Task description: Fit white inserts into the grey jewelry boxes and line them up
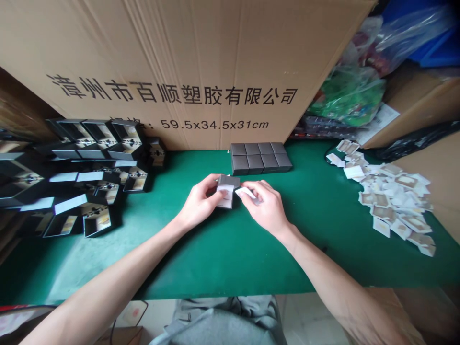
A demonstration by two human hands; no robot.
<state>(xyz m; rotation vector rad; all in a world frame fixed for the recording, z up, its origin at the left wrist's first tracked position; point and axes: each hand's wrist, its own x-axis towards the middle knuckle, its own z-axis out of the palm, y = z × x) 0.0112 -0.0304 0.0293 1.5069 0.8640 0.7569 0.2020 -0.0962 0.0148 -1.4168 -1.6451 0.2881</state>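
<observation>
Over the middle of the green table, my left hand (197,205) is closed around a small dark hinged box (229,181). The box's pale inner face shows under my left thumb. Just to the right, my right hand (269,205) pinches a small white insert piece (245,192) between thumb and fingers. This piece is close to the box's right side; whether the two touch I cannot tell. Beyond my hands sits a tight block of several closed dark boxes (257,157).
Many open dark boxes (97,184) with pale linings stand in rows on the left. A loose heap of white inserts (395,196) lies on the right. Behind the green table (223,258) rises a large printed cardboard carton (201,57). Plastic bags (350,93) lie at the back right.
</observation>
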